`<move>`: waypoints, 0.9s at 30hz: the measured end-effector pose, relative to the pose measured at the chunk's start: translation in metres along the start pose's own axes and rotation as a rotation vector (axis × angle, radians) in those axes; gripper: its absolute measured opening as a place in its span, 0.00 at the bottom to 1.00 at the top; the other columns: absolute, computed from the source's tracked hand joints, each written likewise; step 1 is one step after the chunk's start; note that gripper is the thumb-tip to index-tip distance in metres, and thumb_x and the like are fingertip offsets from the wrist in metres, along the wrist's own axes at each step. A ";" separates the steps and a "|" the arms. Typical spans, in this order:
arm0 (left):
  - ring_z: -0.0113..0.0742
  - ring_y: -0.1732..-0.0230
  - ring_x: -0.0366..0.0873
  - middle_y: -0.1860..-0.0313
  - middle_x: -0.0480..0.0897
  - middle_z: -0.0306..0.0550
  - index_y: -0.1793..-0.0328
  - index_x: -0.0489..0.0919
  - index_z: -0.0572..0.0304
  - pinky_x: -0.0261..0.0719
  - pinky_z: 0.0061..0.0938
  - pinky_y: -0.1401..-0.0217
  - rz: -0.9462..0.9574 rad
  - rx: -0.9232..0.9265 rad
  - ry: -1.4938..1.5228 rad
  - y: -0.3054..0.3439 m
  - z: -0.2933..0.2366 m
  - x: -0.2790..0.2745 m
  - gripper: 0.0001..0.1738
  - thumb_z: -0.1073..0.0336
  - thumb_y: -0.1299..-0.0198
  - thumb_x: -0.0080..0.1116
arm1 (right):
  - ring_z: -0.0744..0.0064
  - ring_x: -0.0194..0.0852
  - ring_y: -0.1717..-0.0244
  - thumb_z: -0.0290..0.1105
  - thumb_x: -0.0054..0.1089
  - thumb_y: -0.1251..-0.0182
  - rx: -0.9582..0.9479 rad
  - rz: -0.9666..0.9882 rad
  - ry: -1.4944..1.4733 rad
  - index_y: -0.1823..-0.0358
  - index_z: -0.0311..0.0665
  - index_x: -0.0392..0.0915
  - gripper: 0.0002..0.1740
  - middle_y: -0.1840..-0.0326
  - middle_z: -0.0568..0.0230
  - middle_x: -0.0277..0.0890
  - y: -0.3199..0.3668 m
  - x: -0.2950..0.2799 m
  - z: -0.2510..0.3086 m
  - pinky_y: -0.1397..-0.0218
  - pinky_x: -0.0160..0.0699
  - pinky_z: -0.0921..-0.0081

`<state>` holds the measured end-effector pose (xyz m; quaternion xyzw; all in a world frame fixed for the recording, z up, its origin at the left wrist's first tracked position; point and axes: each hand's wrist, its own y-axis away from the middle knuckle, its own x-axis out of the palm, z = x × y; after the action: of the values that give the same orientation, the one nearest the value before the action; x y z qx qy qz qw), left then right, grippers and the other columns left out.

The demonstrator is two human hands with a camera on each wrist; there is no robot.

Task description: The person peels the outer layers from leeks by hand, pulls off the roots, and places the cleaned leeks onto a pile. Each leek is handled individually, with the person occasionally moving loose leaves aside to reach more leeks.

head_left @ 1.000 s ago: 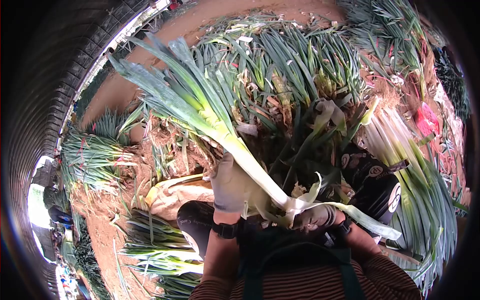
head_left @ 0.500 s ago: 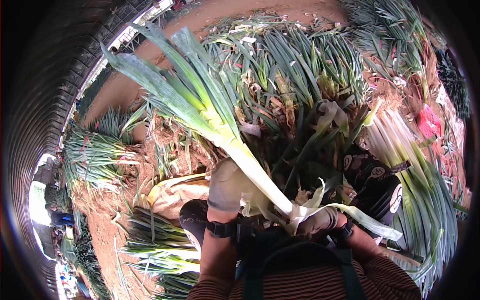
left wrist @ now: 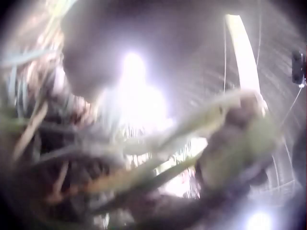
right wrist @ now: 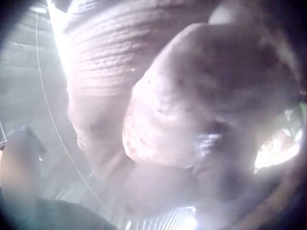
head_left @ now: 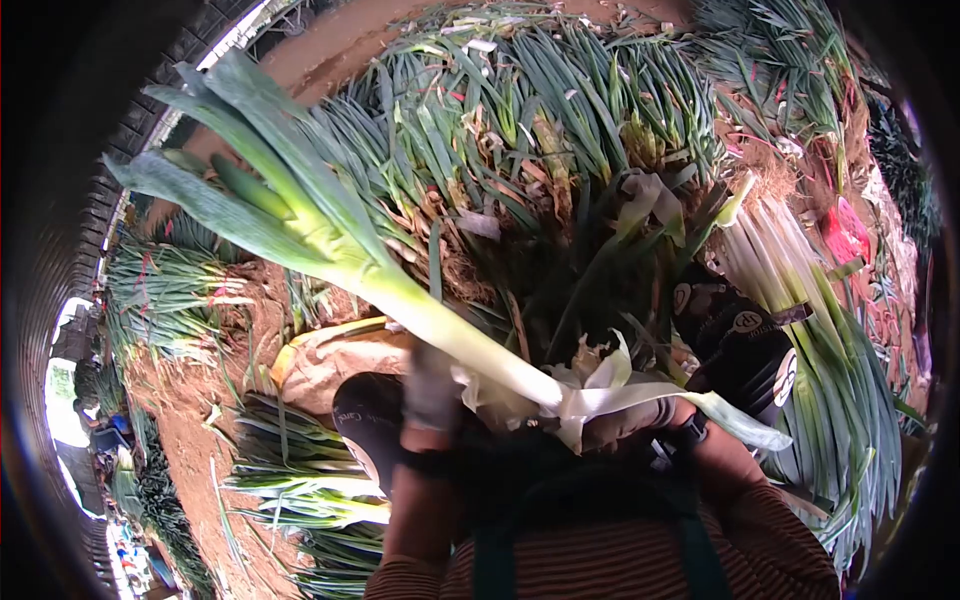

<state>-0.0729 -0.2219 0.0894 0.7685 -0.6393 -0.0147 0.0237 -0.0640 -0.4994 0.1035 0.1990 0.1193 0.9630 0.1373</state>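
Note:
A large leek point(head_left: 440, 325) slants across the head view, its green leaves fanned to the upper left and its pale base low in the middle. Peeled leaf strips point(head_left: 715, 412) hang loose around that base. My gloved right hand point(head_left: 620, 425) grips the leek's base end, partly covered by the strips; the right wrist view shows its fingers curled. My gloved left hand point(head_left: 430, 385) is blurred just under the pale shaft, close beside it. Its fingers are hidden, and I cannot tell whether they hold the leek.
A bundle of leeks point(head_left: 800, 330) leans beside the right knee. Many leeks point(head_left: 590, 90) lie heaped in front, with smaller bunches point(head_left: 160, 295) at the left. A tan sack point(head_left: 340, 370) lies by the left knee, above more leeks point(head_left: 310, 490) on the soil.
The leek's leafy end has swung left and lower across the view. My left hand has moved slightly down and is now blurred. My right hand stays at the base.

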 end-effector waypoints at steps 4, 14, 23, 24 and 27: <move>0.34 0.63 0.75 0.63 0.78 0.38 0.46 0.77 0.57 0.74 0.28 0.58 -0.188 0.069 0.714 -0.018 -0.133 0.018 0.29 0.37 0.30 0.47 | 0.77 0.81 0.63 0.27 0.64 0.35 -0.220 0.018 -0.156 0.42 0.33 0.75 0.20 0.59 0.61 0.81 -0.023 -0.006 -0.008 0.67 0.79 0.82; 0.21 0.76 0.61 0.74 0.65 0.29 0.50 0.76 0.55 0.64 0.20 0.72 -0.333 0.125 0.659 -0.043 -0.080 -0.095 0.18 0.49 0.29 0.52 | 0.62 0.84 0.64 0.31 0.71 0.41 -0.078 -0.414 0.741 0.63 0.33 0.84 0.09 0.67 0.53 0.83 0.023 0.053 0.102 0.59 0.84 0.70; 0.21 0.74 0.60 0.73 0.64 0.29 0.45 0.76 0.64 0.64 0.19 0.70 -0.353 0.042 0.732 -0.033 -0.049 -0.097 0.24 0.47 0.28 0.51 | 0.40 0.79 0.58 0.46 0.60 0.30 -0.439 -0.308 0.942 0.38 0.31 0.66 0.30 0.57 0.42 0.78 -0.132 0.025 0.072 0.57 0.77 0.55; 0.21 0.74 0.60 0.73 0.64 0.29 0.45 0.76 0.64 0.64 0.19 0.69 -0.359 0.028 0.742 -0.034 -0.043 -0.102 0.25 0.47 0.28 0.51 | 0.41 0.79 0.59 0.48 0.58 0.29 -0.295 -0.265 0.969 0.41 0.31 0.67 0.29 0.60 0.43 0.78 -0.133 0.028 0.075 0.57 0.77 0.55; 0.21 0.74 0.60 0.73 0.64 0.30 0.44 0.75 0.69 0.65 0.20 0.69 -0.335 -0.012 0.757 -0.032 -0.040 -0.108 0.26 0.48 0.27 0.50 | 0.41 0.81 0.64 0.57 0.49 0.26 -0.054 -0.190 1.074 0.52 0.32 0.71 0.29 0.71 0.47 0.79 -0.122 0.038 0.080 0.58 0.78 0.55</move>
<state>-0.0588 -0.1091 0.1263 0.8128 -0.4516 0.2617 0.2588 -0.0382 -0.3591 0.1532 -0.3360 0.1652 0.9153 0.1486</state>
